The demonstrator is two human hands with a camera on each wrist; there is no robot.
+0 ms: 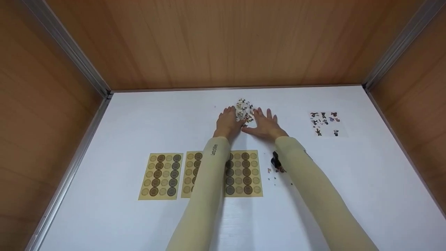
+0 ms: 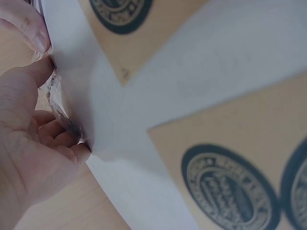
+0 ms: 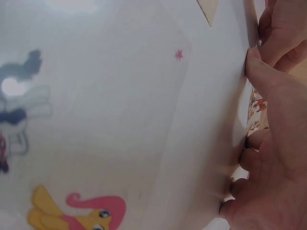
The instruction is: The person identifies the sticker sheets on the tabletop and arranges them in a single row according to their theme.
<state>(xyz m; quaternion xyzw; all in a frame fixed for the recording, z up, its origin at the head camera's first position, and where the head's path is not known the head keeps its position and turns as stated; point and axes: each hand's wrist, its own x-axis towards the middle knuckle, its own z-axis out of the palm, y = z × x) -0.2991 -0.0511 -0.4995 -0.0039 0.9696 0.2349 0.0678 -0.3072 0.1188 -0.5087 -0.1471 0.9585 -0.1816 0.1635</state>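
Toward the back of the white table lies a clear sticker sheet with small colourful figures. My left hand rests along its left edge, fingers pointing away from me. My right hand lies at its right edge with the fingers spread. Both thumbs come close together at the sheet's near end. In the left wrist view, the shiny film shows between the left thumb and fingers. The right wrist view has the right hand's fingertips down on the tabletop, with red-brown figures of the sheet behind.
Kraft-coloured sheets of round stickers lie nearer me, one partly under the left sleeve. Another clear sheet with cartoon ponies is at the right. A black figure sticker shows beside the right sleeve. Wooden walls enclose the table.
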